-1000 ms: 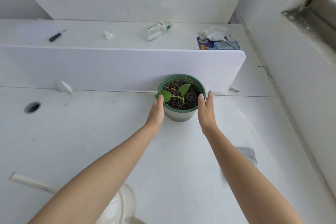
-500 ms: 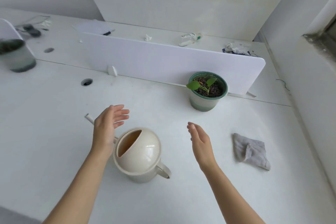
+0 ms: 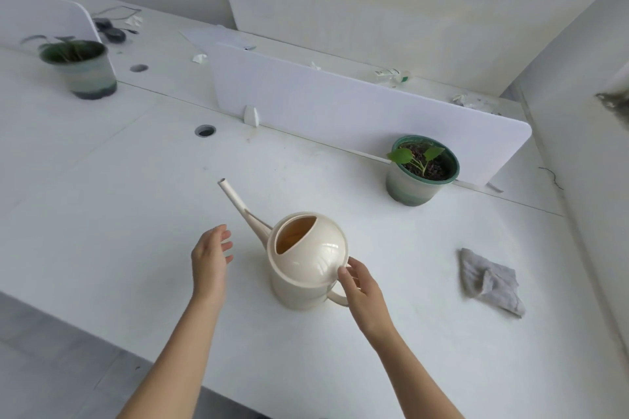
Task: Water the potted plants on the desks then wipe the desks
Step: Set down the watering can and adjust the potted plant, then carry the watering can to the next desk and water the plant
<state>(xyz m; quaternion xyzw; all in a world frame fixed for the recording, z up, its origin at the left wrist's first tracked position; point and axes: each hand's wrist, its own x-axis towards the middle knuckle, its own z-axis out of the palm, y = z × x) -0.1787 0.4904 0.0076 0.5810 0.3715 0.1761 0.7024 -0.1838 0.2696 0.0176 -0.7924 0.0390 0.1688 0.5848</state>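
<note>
A cream watering can (image 3: pixel 306 258) stands on the white desk (image 3: pixel 136 214), its long spout pointing up and left. My right hand (image 3: pixel 360 286) touches the can at its handle, fingers apart and not closed around it. My left hand (image 3: pixel 211 258) hovers open left of the can, apart from it. A green pot with a small leafy plant (image 3: pixel 420 168) sits against the white divider (image 3: pixel 340 105) at the right. A second potted plant (image 3: pixel 80 66) stands far left on the neighbouring desk. A crumpled grey cloth (image 3: pixel 488 277) lies to the right.
Two round cable holes (image 3: pixel 205 130) (image 3: pixel 139 68) pierce the desks. Beyond the divider lie a white bottle (image 3: pixel 391 74), crumpled paper and black cables (image 3: pixel 110 29). A wall runs along the right. The desk's front edge drops to the grey floor at lower left.
Both hands left the right pot and drew back to the watering can. My right hand has reached the can's handle; the view swung left, showing the second pot.
</note>
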